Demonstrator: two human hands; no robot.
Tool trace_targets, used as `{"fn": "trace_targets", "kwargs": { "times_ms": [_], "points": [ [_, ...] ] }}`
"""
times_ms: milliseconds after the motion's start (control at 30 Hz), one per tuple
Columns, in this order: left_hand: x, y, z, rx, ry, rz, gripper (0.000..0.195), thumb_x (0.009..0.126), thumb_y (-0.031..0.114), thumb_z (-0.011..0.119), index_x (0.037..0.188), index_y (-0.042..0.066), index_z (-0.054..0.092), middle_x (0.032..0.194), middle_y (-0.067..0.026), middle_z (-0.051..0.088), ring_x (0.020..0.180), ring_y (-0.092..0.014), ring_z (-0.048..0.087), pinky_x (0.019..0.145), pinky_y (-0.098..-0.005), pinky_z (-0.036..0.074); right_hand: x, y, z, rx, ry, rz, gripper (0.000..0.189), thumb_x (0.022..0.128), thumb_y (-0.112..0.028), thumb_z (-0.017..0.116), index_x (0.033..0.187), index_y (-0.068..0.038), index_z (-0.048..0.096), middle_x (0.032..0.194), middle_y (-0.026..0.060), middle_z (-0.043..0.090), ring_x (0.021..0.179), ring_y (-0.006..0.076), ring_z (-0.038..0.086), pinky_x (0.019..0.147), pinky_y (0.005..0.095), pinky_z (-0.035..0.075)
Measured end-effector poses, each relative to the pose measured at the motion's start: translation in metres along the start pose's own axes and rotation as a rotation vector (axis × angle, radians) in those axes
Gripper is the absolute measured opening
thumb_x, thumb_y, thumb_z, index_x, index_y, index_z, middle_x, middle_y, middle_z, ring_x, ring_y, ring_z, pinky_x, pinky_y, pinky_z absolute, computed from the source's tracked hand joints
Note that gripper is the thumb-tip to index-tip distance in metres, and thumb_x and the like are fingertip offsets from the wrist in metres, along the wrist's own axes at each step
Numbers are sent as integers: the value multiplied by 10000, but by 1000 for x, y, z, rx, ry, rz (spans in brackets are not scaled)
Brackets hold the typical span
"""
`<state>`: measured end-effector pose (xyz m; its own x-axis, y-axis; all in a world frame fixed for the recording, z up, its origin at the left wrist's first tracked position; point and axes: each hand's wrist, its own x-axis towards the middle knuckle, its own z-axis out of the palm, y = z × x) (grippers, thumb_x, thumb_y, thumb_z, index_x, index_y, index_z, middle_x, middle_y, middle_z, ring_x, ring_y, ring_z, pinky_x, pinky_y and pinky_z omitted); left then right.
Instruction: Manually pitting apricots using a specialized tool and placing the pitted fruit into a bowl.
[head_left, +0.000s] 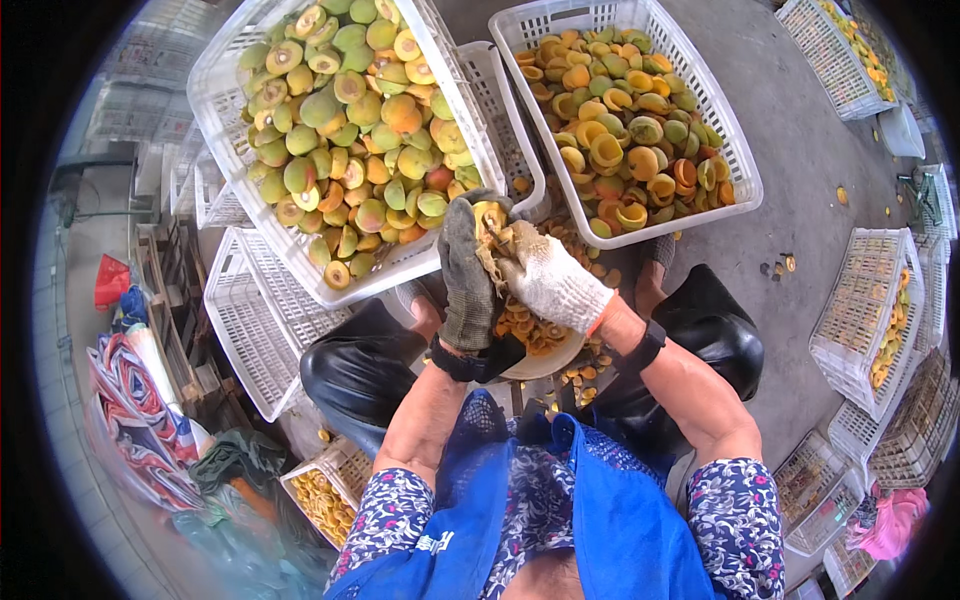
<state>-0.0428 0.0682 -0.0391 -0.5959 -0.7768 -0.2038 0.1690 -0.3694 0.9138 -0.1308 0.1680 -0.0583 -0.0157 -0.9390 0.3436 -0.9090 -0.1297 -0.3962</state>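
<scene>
My left hand (469, 281), in a grey work glove, holds a cut yellow fruit half (491, 216) with its open face upward. My right hand (555, 277), in a white knit glove, is closed around a small tool whose dark thin end (496, 237) meets the fruit; its handle is mostly hidden. Beneath both hands is a round tub (551, 362) with orange fruit pieces. At the upper left, a white plastic crate (259, 202) holds green and yellow fruit, many cut. At the upper right, another white crate (656, 231) holds hollow fruit halves.
An empty-looking white crate (255, 322) leans at my left, near wooden pallets (176, 300) and bundled woven sheeting (142, 420). A small crate of orange pieces (341, 465) sits by my left leg. More crates (862, 300) stand at the right. Fruit bits (841, 195) lie on the concrete floor.
</scene>
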Motion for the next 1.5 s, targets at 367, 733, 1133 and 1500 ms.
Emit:
{"fn": "trace_targets", "kwargs": {
  "times_ms": [367,733,1133,1500],
  "points": [
    [-3,30,0,-172,-104,-106,468,1015,449,375,993,23,570,915,-86,611,896,-191,629,866,-372,536,4,0,0,85,42,-60,134,829,-79,569,907,28,587,930,223,573,846,356,602,648,409,512],
    [-3,12,-28,-344,-364,-96,477,1003,443,387,689,104,504,667,-50,493,683,-199,520,890,-489,479,11,-13,-31,1336,-494,507,249,897,-273,584,959,-32,605,679,52,583,560,129,553,536,289,462],
    [-31,-4,-51,-170,70,-313,444,990,432,459,788,51,563,703,-75,576,626,-190,588,600,-313,518,-16,8,3,561,-537,-122,229,792,-178,579,936,-7,631,780,183,661,666,363,649,613,455,515],
    [78,139,-64,894,19,449,547,886,381,625,1311,66,488,1274,-163,547,1187,-272,522,973,-418,430,-20,5,-3,293,-624,292,244,807,-234,561,822,-12,660,742,199,651,690,376,645,624,445,530]
  ]
}}
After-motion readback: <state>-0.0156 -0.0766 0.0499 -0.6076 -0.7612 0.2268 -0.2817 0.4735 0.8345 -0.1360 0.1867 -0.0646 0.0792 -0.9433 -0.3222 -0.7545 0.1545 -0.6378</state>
